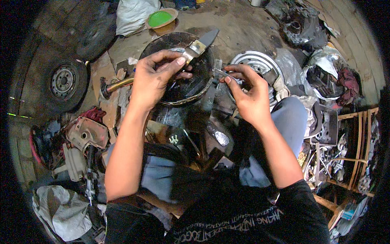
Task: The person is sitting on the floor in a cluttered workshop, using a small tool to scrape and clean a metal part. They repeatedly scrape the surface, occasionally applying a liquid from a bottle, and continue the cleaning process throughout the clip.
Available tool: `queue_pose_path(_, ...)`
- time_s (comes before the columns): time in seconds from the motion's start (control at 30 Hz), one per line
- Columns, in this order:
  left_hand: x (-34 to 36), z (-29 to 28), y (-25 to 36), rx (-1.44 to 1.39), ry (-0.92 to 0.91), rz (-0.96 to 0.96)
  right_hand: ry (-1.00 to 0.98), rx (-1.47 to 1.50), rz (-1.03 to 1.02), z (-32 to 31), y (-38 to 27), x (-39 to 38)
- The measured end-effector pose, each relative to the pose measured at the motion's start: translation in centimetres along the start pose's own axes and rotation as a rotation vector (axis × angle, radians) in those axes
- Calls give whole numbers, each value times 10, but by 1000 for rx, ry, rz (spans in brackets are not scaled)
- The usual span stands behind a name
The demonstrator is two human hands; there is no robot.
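My left hand point(156, 75) grips a flat metal strap with a dark pointed end point(200, 45), held over a round black oily pan point(203, 79). My right hand point(248, 91) pinches a thin metal rod or tool point(222, 74) between thumb and fingers, its tip pointing toward the pan's right rim. The two hands are close together above the pan, in front of my knees.
A silver wheel rim point(258, 63) lies behind my right hand. A small tyre with a wheel point(65, 83) sits at the left, engine parts point(83, 136) lower left, a green bowl point(160, 18) at the top, a wooden rack point(357, 138) at the right.
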State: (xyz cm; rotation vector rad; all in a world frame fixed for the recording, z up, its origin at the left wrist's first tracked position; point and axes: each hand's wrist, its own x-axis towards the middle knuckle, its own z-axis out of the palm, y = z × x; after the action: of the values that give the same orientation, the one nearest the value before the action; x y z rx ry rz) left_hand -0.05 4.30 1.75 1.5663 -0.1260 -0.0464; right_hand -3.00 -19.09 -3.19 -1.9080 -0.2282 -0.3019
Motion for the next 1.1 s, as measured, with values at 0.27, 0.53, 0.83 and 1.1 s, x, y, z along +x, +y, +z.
queue_pose_path(0.27, 7, -6, -11, -164, -105, -49, 58, -18, -12, -10, -1, 7)
queue_pose_path(0.53, 5, -2, -8, -71, -130, -53, 71, 90, -39, -3, -6, 4)
queue_pose_path(0.83, 2, 0, -5, -91, -131, -125, 68, 81, -24, -5, -10, 4)
queue_pose_path(1.1, -9, 9, -17, 868, -286, 755, -10, 223, 114, -9, -4, 7)
